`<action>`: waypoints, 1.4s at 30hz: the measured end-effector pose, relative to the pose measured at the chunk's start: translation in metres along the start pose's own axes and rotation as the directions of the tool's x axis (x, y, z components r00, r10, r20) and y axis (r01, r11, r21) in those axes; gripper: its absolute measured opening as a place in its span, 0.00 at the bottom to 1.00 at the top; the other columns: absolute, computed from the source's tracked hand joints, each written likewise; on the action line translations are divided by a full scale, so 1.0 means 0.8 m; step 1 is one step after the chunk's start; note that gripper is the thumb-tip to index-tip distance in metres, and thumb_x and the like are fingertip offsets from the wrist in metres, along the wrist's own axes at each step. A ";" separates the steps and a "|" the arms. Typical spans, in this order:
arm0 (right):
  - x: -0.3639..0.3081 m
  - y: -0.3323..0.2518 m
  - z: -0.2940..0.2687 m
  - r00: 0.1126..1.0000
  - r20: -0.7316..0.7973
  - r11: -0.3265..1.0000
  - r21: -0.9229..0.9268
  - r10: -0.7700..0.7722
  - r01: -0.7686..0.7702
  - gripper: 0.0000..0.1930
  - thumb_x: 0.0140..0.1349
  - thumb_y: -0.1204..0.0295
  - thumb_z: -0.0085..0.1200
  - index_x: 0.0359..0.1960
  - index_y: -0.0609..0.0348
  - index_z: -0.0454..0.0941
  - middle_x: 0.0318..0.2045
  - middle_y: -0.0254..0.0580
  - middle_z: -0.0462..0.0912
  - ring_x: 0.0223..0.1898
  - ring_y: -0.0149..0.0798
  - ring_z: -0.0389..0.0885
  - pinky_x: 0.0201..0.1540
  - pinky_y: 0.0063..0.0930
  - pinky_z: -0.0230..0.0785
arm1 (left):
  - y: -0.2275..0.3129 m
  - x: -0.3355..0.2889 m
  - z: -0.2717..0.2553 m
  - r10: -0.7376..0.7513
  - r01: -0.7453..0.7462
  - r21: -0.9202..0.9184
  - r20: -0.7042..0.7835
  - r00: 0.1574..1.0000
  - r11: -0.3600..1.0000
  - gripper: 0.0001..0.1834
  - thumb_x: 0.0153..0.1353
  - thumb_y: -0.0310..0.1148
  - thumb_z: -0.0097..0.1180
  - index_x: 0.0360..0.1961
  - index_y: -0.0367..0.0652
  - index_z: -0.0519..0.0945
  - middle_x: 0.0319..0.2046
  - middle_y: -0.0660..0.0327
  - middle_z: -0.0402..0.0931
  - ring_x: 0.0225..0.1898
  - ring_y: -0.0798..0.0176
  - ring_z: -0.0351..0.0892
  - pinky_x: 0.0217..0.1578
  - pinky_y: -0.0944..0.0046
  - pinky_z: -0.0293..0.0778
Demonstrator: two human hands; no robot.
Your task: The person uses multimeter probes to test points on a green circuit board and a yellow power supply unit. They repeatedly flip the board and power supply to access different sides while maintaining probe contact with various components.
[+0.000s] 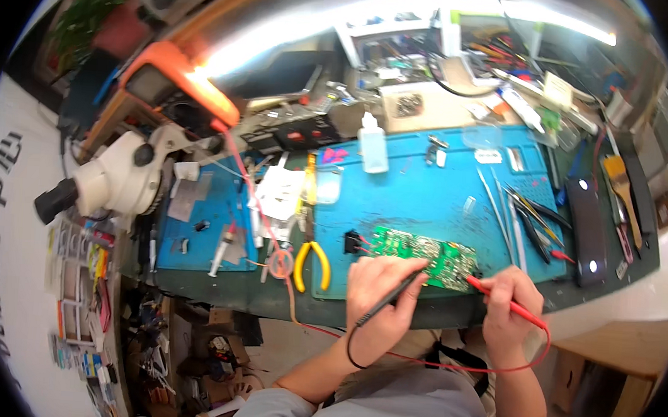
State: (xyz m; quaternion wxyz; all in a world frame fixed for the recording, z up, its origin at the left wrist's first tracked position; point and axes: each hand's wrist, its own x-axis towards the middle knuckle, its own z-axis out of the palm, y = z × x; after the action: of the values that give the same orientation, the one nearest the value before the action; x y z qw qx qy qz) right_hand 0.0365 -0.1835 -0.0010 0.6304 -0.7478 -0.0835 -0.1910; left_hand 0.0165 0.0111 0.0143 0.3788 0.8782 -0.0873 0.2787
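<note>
A green circuit board (447, 257) lies near the front edge of the blue work mat (428, 192). Wires join its left end to a small black connector (352, 242). My left hand (380, 301) is closed around a black multimeter probe (389, 299), whose tip end is over the middle of the board. In my right hand (511, 304) is a red multimeter probe (524, 312), pointing left at the board's right end. Whether either tip touches the board is too small to tell. The red lead loops below my right hand and runs left across my lap.
An orange multimeter (180, 81) stands at the back left, above a white microscope (119, 178). Yellow-handled pliers (313, 267) lie left of the board. A dropper bottle (372, 145) stands behind it. Tweezers (497, 208), more pliers (533, 234) and a brush (620, 190) lie to the right.
</note>
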 end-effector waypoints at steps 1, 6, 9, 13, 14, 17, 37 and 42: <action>0.001 -0.001 0.002 1.000 0.002 1.000 -0.010 0.004 -0.004 0.11 0.65 0.81 0.51 0.24 0.67 0.79 0.19 0.42 0.78 0.20 0.36 0.75 0.25 0.30 0.67 | -0.002 0.000 0.000 -0.002 0.002 -0.008 0.000 1.000 1.000 0.09 0.60 0.27 0.70 0.42 0.43 0.87 0.35 0.59 0.83 0.37 0.54 0.77 0.41 0.58 0.71; 0.003 -0.001 0.003 0.999 0.037 1.000 0.009 -0.008 0.008 0.10 0.64 0.80 0.53 0.25 0.66 0.81 0.21 0.41 0.80 0.20 0.35 0.77 0.25 0.30 0.69 | -0.007 -0.006 0.002 -0.020 0.020 -0.004 -0.008 1.000 1.000 0.11 0.60 0.27 0.70 0.44 0.45 0.87 0.37 0.59 0.82 0.38 0.53 0.77 0.41 0.56 0.69; 0.002 -0.003 0.002 1.000 0.024 1.000 0.027 -0.007 0.006 0.10 0.65 0.80 0.54 0.25 0.66 0.82 0.21 0.41 0.80 0.21 0.35 0.77 0.25 0.29 0.70 | -0.006 -0.007 0.004 -0.015 0.015 0.002 -0.012 1.000 1.000 0.10 0.60 0.27 0.70 0.44 0.45 0.87 0.37 0.61 0.81 0.37 0.55 0.76 0.41 0.58 0.69; 0.002 -0.004 0.003 1.000 0.009 0.999 0.018 -0.027 0.026 0.10 0.66 0.79 0.55 0.25 0.66 0.82 0.21 0.41 0.80 0.21 0.35 0.77 0.25 0.29 0.70 | -0.006 -0.007 0.004 -0.014 0.014 0.007 -0.013 1.000 1.000 0.10 0.60 0.27 0.71 0.44 0.45 0.87 0.37 0.61 0.82 0.37 0.55 0.75 0.41 0.58 0.69; 0.002 -0.004 0.004 1.000 0.007 0.999 0.012 -0.031 0.031 0.10 0.66 0.79 0.54 0.25 0.66 0.82 0.21 0.41 0.80 0.21 0.35 0.77 0.25 0.29 0.70 | -0.006 -0.007 0.004 -0.014 0.014 0.007 -0.013 1.000 1.000 0.10 0.60 0.28 0.71 0.44 0.45 0.87 0.37 0.61 0.82 0.37 0.55 0.75 0.41 0.58 0.69; 0.003 -0.004 0.004 0.999 0.008 0.999 -0.007 -0.045 0.045 0.09 0.66 0.79 0.54 0.26 0.66 0.82 0.20 0.40 0.80 0.21 0.35 0.77 0.25 0.29 0.70 | -0.006 -0.007 0.004 -0.015 0.015 0.007 -0.008 1.000 1.000 0.10 0.60 0.28 0.71 0.44 0.45 0.87 0.37 0.61 0.82 0.37 0.55 0.75 0.41 0.58 0.69; -0.001 -0.002 0.007 0.999 -0.017 0.999 0.001 0.044 -0.044 0.12 0.67 0.79 0.50 0.24 0.68 0.79 0.19 0.39 0.77 0.20 0.29 0.72 0.24 0.27 0.63 | -0.006 -0.005 -0.003 -0.014 0.014 -0.024 -0.006 1.000 1.000 0.10 0.61 0.29 0.68 0.45 0.45 0.87 0.37 0.62 0.82 0.38 0.55 0.76 0.40 0.57 0.68; 0.000 -0.006 0.008 0.999 -0.010 0.999 -0.008 0.048 -0.048 0.13 0.67 0.79 0.50 0.23 0.68 0.79 0.18 0.38 0.77 0.20 0.28 0.72 0.24 0.26 0.63 | -0.006 -0.006 -0.004 -0.011 0.011 -0.014 -0.007 1.000 1.000 0.10 0.61 0.29 0.68 0.45 0.45 0.87 0.37 0.62 0.82 0.38 0.55 0.77 0.41 0.57 0.68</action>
State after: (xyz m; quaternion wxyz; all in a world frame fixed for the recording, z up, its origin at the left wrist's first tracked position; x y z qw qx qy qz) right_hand 0.0358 -0.1766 0.0024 0.6322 -0.7511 -0.0616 -0.1798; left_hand 0.0131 0.0165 0.0102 0.3865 0.8750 -0.0831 0.2794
